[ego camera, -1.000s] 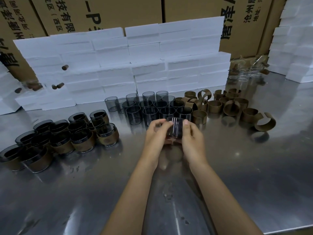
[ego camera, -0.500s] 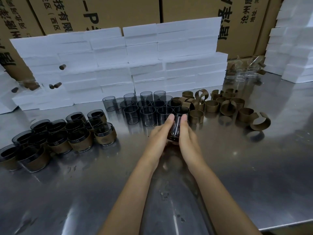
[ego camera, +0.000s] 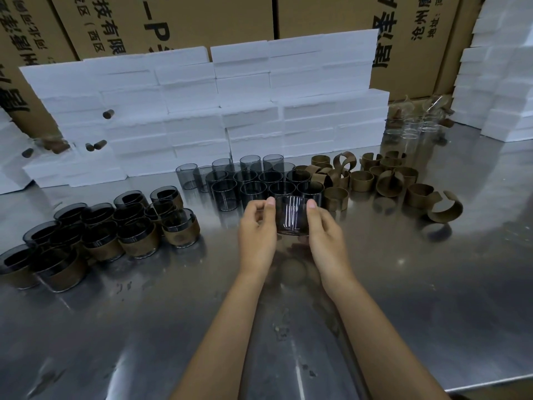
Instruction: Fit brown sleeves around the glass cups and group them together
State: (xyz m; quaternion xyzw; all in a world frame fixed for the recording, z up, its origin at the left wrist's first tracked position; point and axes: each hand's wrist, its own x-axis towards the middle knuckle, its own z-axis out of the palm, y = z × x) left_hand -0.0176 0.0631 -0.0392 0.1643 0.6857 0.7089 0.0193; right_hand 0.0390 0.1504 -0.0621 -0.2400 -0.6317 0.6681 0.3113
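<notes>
Your left hand [ego camera: 257,235] and right hand [ego camera: 327,238] pinch a bare glass cup [ego camera: 292,216] above the counter [ego camera: 432,284] centre. The loose brown sleeves [ego camera: 334,199] lie far-right, nearer your right hand.

One smoked glass cup [ego camera: 292,216] is held between two hands, the left hand [ego camera: 257,235] and the right hand [ego camera: 326,238]. About fifteen bare glass cups [ego camera: 251,180] are counted standing behind it, and roughly fourteen sleeved cups [ego camera: 135,229] are grouped at the left, though overlap makes both counts uncertain. Around twenty loose brown sleeves [ego camera: 375,177] are seen at the right; an exact number cannot be told.
</notes>
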